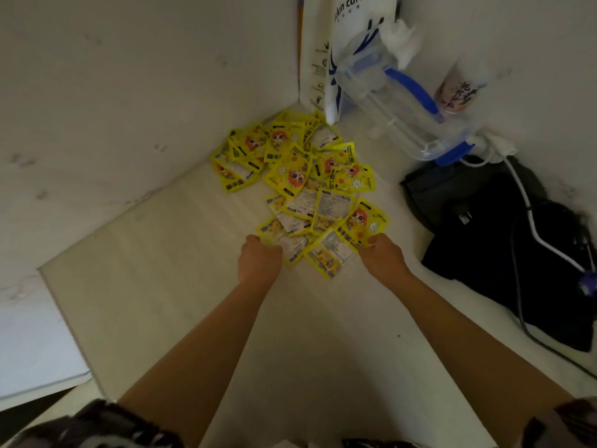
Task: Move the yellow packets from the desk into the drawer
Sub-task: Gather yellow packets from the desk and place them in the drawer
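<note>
Both hands reach to the near edge of the packets (303,185), a loose yellow heap at frame centre on the tabletop (161,286); the left hand (260,258) is curled shut on one or two packets, the right hand (382,255) pinches another. The packets overlap and look slippery, so a large handful would likely shed some. No drawer is in view.

Prob. a home/dorm desk nook: coffee bag (350,14), plastic jug (397,105), black bag (504,240) w/ cables.
</note>
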A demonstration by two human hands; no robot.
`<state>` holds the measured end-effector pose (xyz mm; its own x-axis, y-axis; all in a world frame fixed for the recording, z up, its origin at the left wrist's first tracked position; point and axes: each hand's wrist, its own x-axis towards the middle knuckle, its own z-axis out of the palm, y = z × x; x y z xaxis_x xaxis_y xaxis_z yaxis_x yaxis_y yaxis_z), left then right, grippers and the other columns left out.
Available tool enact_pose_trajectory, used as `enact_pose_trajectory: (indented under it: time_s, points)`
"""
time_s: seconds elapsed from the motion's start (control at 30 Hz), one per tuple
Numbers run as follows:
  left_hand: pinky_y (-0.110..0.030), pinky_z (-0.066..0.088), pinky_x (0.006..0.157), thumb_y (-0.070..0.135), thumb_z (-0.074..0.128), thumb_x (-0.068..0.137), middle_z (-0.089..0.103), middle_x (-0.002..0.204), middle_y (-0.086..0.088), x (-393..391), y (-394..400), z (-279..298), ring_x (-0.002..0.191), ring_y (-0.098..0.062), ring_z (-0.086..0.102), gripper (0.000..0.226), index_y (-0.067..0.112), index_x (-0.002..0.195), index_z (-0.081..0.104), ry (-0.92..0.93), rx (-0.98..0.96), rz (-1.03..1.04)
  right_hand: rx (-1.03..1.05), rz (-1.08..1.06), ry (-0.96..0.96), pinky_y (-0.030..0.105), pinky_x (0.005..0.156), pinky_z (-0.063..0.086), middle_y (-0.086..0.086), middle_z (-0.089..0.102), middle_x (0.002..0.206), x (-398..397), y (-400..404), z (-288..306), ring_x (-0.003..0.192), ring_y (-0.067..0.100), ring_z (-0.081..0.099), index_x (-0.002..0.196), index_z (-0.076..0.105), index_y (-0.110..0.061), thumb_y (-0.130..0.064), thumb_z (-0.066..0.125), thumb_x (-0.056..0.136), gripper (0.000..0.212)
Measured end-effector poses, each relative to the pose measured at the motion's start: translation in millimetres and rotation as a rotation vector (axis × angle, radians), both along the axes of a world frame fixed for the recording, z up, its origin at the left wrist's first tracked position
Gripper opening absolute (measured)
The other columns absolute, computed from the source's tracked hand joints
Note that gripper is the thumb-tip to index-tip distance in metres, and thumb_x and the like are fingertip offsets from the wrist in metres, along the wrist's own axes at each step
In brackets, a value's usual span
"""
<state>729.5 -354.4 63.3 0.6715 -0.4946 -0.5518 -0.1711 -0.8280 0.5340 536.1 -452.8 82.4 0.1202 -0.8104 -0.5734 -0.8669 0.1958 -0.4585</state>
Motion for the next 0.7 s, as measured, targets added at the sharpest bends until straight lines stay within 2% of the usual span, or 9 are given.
enact_pose_trajectory:
  time_s: [0.13,0.23,0.33,0.5,0.6,0.7]
  points:
    - [-0.045,0.037,0.098,0.043,0.057,0.088,0.04,0.136,-0.019,-7.3,-24.6,-7.1,0.127,-0.037,0.038,0.064,0.002,0.132,0.034,-0.088,0.115,0.025,0.041,-0.191,0.043,0.042,0.098,0.045,0.021,0.044,0.135,9.0,-27.7,-13.8,0.121,0.039,0.048,0.133,0.036,0.002,-0.036,0.057,0.089,0.062]
    - [-0.045,0.038,0.097,0.055,0.064,0.079,0.038,0.132,-0.017,-14.7,-35.4,-11.0,0.125,-0.035,0.036,0.076,0.007,0.128,0.033,-0.155,0.169,0.042,0.041,-0.258,0.139,0.046,0.1,0.042,0.019,0.031,0.141,18.5,-39.7,-17.2,0.127,0.04,0.041,0.138,0.028,0.002,-0.045,0.057,0.088,0.075]
    - [-0.044,0.038,0.096,0.063,0.07,0.069,0.037,0.13,-0.015,-18.9,-39.5,-15.2,0.123,-0.034,0.036,0.087,0.009,0.126,0.033,-0.199,0.198,0.048,0.006,-0.266,0.171,0.047,0.098,0.042,0.018,0.029,0.141,27.0,-47.0,-21.0,0.129,0.04,0.037,0.138,0.027,0.001,-0.05,0.061,0.085,0.081]
    - [-0.043,0.04,0.092,0.074,0.068,0.061,0.038,0.125,-0.015,-18.9,-32.4,-18.7,0.118,-0.034,0.039,0.099,0.01,0.127,0.032,-0.303,0.213,-0.075,-0.05,-0.201,0.199,0.046,0.093,0.044,0.02,0.028,0.14,32.0,-49.9,-25.9,0.127,0.04,0.036,0.137,0.026,-0.001,-0.046,0.066,0.084,0.08]
    - [-0.044,0.038,0.096,0.069,0.072,0.062,0.035,0.129,-0.014,-15.6,-31.2,-15.0,0.121,-0.035,0.037,0.099,0.014,0.133,0.03,-0.242,0.213,-0.071,-0.028,-0.17,0.199,0.048,0.095,0.043,0.02,0.026,0.139,28.6,-55.2,-25.4,0.126,0.04,0.035,0.138,0.027,-0.008,-0.041,0.07,0.082,0.078]
    - [-0.044,0.035,0.101,0.053,0.08,0.063,0.03,0.133,-0.013,-4.0,-26.4,-8.2,0.125,-0.035,0.032,0.095,0.024,0.138,0.028,-0.135,0.208,-0.051,0.001,-0.161,0.181,0.048,0.095,0.042,0.018,0.026,0.137,24.0,-61.0,-22.9,0.124,0.039,0.034,0.137,0.029,-0.015,-0.037,0.074,0.078,0.077]
